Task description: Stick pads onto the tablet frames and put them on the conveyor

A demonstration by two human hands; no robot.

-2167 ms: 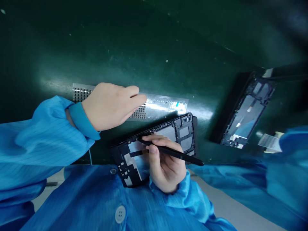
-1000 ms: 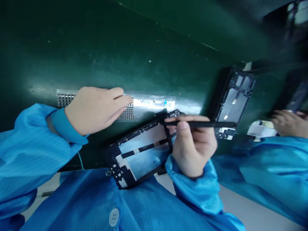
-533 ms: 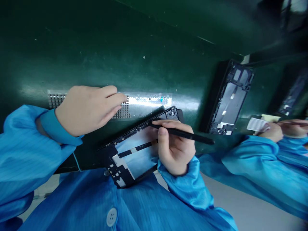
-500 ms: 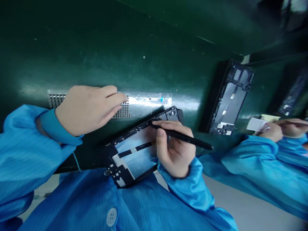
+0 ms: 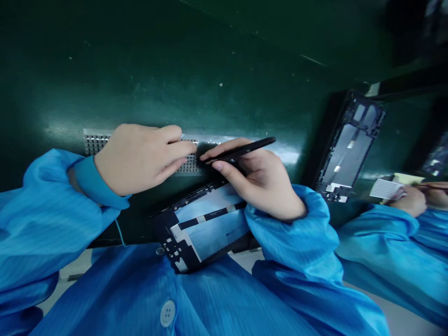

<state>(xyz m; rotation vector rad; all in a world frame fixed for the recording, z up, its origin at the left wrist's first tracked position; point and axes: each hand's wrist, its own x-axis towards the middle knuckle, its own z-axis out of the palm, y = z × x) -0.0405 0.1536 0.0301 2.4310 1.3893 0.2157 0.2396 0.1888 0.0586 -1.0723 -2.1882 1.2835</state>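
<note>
My left hand (image 5: 143,158), with a blue wrist band, is closed with fingertips pressed on a clear sheet of small grey pads (image 5: 96,143), covering its middle. My right hand (image 5: 266,179) grips black tweezers (image 5: 247,149); their tip points at the pads beside my left fingertips. Whether the tip holds a pad cannot be made out. Below both hands a phone frame (image 5: 210,228) lies tilted at the table's near edge against my blue smock, its inner side up. My right hand and sleeve hide its upper right part.
A stack of similar phone frames (image 5: 350,144) stands to the right on the green table (image 5: 168,84). Further right, a co-worker's hands (image 5: 413,200) hold a striped white sheet (image 5: 385,188). The co-worker's blue sleeve (image 5: 381,233) is close to my right arm.
My right hand with the tweezers has moved from the phone frame's upper edge up and left to the pad sheet. My left hand stays on the sheet. The view has shifted slightly.
</note>
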